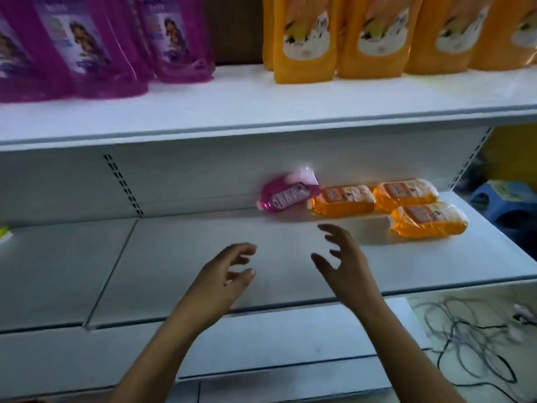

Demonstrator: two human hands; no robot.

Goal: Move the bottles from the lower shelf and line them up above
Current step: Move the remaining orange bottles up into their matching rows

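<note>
Up top, pink bottles (pixel 72 45) stand on the left of the upper shelf (pixel 261 112), orange bottles (pixel 377 36) lined up on its right. Down on the lower shelf (pixel 174 257), the left hand (pixel 223 277) hovers empty, fingers (pixel 247 250) spread and curled, and just beside it the right hand (pixel 345 263) is likewise loose, gripping nothing. Beyond them one pink bottle (pixel 286 194) leans at the back wall, touching three orange bottles (pixel 404 205) lying flat. Loose cables (pixel 465 338) lie at lower right.

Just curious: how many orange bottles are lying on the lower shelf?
3: one beside the pink bottle at the back, one further right, one nearer the front. None seem hidden.
</note>
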